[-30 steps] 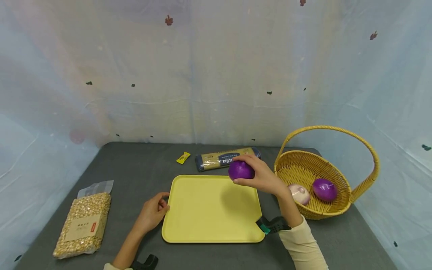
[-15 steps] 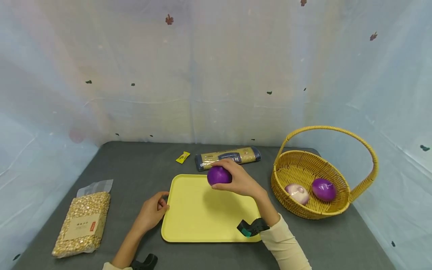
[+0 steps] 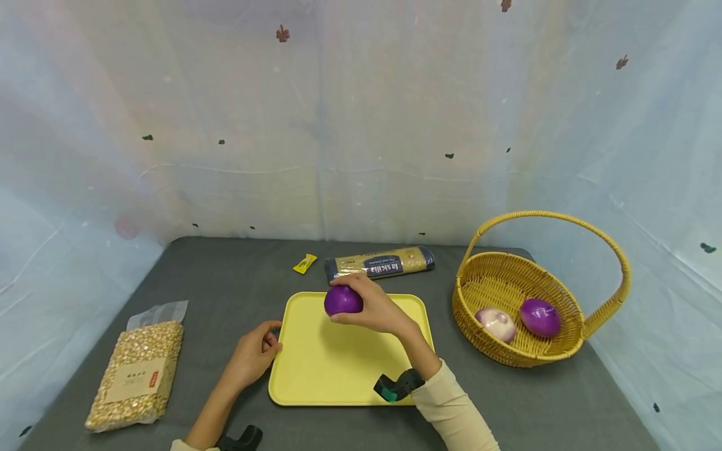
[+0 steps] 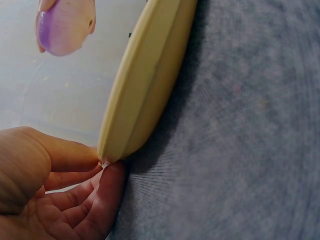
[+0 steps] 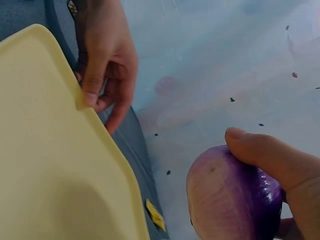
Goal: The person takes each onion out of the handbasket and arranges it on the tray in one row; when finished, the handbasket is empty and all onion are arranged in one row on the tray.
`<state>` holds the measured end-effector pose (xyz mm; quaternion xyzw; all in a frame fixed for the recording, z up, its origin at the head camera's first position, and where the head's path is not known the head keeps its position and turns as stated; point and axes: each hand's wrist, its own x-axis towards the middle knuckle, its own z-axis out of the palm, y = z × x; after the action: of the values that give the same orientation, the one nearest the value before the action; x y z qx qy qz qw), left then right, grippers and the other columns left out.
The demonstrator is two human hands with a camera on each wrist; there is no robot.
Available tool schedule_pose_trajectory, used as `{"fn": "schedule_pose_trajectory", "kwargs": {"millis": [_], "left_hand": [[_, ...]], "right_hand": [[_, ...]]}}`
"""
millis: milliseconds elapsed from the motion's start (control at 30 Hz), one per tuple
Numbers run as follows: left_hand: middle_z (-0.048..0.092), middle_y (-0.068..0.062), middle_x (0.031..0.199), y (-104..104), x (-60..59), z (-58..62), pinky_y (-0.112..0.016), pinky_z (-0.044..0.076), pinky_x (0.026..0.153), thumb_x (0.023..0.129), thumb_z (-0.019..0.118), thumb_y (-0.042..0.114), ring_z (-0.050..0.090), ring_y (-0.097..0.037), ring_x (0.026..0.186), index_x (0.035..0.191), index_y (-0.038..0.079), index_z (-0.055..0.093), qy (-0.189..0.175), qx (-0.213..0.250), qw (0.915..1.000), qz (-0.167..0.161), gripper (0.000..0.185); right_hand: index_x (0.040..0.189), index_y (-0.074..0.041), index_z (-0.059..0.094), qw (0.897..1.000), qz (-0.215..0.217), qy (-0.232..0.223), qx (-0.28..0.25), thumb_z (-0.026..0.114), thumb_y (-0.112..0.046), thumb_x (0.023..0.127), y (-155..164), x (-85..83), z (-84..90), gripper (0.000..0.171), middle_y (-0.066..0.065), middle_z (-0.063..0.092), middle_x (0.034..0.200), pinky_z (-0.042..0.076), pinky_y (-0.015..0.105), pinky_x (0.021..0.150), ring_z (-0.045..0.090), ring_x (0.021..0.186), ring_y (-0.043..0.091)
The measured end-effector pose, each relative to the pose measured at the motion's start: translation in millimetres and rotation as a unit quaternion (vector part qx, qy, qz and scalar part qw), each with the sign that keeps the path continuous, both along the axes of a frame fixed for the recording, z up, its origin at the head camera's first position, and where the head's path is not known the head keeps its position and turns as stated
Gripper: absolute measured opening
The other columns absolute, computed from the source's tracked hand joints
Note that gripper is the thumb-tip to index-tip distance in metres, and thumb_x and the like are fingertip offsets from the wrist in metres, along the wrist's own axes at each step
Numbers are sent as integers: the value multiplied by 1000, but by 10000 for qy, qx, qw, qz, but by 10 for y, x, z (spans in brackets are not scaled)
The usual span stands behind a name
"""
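Head view is showing a wicker basket [image 3: 564, 351] sitting at the right of the grey table [image 3: 225, 288], with a pale onion [image 3: 496, 324] and a purple onion [image 3: 540, 317] lying side by side inside it. A yellow tray [image 3: 327, 369] is lying in the middle of the table with nothing resting on its surface. The right hand [image 3: 375, 308] is holding a second purple onion [image 3: 341, 300] over the far part of the tray, fingers curled round it from above and thumb underneath; whether the onion is touching the tray is hard to tell, though the right wrist view is showing it clear of the tray's surface. The left hand [image 3: 252, 355] is resting at the tray's left edge; in the left wrist view its fingers [image 4: 80, 212] are lying loosely curled with the thumb tip meeting the tray's corner, gripping nothing.

Behind the tray a spaghetti packet [image 3: 380, 264] and a small yellow sachet [image 3: 304, 264] are lying on the table, and a bag of grain [image 3: 138, 373] is lying at the left. The sachet's print is too small to read. The right hand is hiding part of the held onion.
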<state>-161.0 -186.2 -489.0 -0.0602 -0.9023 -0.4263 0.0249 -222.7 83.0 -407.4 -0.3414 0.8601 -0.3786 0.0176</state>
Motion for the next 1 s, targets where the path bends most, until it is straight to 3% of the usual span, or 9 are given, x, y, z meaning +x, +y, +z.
{"fn": "schedule_pose_trajectory", "kwargs": {"millis": [467, 1000], "left_hand": [[53, -2, 74, 17, -4, 20, -23, 40, 51, 84, 63, 0, 48, -9, 56, 120, -2, 56, -81, -3, 9999, 78, 37], [54, -2, 75, 2, -11, 1, -23, 41, 52, 84, 63, 2, 49, -9, 57, 120, -1, 55, -149, -29, 9999, 49, 37]], "right_hand": [[131, -23, 50, 9999, 27, -161, 50, 73, -41, 78, -177, -4, -217, 60, 3, 45, 129, 48, 31, 83, 51, 110, 18], [132, -24, 49, 9991, 70, -406, -40, 72, -40, 79, -315, -4, -350, 60, 5, 43, 132, 48, 29, 83, 50, 111, 19]]}}
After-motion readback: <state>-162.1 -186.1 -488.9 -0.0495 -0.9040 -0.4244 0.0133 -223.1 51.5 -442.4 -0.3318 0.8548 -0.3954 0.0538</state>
